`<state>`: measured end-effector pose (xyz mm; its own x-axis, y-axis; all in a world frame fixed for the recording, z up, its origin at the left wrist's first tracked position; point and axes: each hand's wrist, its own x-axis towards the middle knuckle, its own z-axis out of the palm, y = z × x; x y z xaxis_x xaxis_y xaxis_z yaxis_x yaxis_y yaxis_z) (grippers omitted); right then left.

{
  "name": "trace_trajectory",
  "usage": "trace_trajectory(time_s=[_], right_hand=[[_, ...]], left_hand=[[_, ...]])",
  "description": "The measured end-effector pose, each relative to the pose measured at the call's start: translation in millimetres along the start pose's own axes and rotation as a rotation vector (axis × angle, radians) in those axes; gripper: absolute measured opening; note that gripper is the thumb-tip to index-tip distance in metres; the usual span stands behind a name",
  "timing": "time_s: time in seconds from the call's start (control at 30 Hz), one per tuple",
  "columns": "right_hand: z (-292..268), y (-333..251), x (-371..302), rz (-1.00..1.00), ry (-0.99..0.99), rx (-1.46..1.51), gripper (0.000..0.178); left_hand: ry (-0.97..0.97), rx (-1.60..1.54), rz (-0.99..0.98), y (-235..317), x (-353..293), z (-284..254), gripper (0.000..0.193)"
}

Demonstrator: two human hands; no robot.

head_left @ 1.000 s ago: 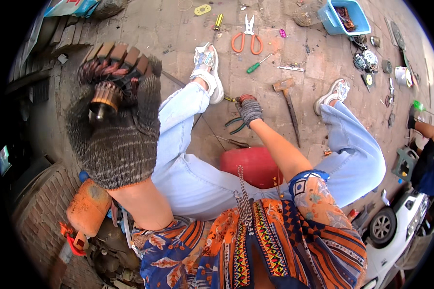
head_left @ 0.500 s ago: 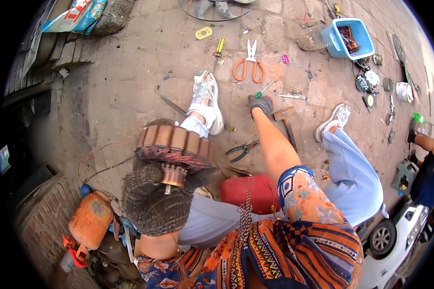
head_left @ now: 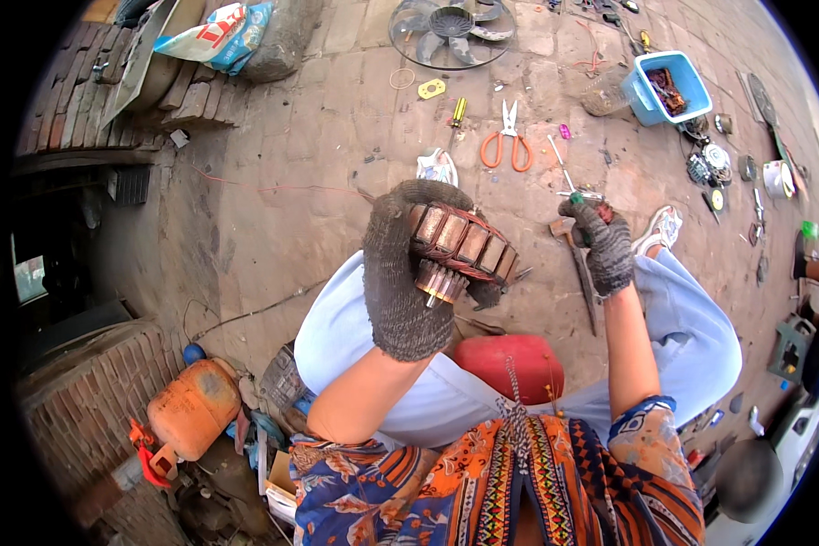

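Armature with copper windings (head_left: 467, 242) sits in the gloved left hand (head_left: 405, 273), fingers curled round it, before the patterned shirt (head_left: 400, 487) — commutator end (head_left: 440, 283) toward the cloth. Right hand (head_left: 605, 246), gloved too, grips a green-handled screwdriver (head_left: 575, 196) near a hammer (head_left: 581, 271); beyond lies 1 pair of orange-handled scissors (head_left: 510, 130).

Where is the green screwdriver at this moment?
In the head view, the screwdriver is right of centre, in the right hand, to the right of the scissors.
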<state>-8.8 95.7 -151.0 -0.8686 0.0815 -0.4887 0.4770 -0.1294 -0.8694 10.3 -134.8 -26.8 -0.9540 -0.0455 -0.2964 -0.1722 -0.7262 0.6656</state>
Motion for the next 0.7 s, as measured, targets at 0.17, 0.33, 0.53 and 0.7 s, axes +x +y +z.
trace_trajectory(time_s=[0.17,0.33,0.53,0.7], right_hand=[[-16,-109,-79,-0.161,-0.113,-0.305,0.020],[-27,-130,-98,-0.422,-0.445,-0.543,0.027],[-24,-127,-88,-0.390,-0.485,-0.641,0.026],[-36,-117,-83,-0.474,-0.514,-0.596,0.028]], left_hand=[[-0.048,0.024,0.046,-6,2,14,0.046],[0.014,0.018,0.121,-12,0,24,0.047],[0.019,0.200,0.223,-20,7,24,0.044],[-0.068,0.133,0.152,-30,10,19,0.036]])
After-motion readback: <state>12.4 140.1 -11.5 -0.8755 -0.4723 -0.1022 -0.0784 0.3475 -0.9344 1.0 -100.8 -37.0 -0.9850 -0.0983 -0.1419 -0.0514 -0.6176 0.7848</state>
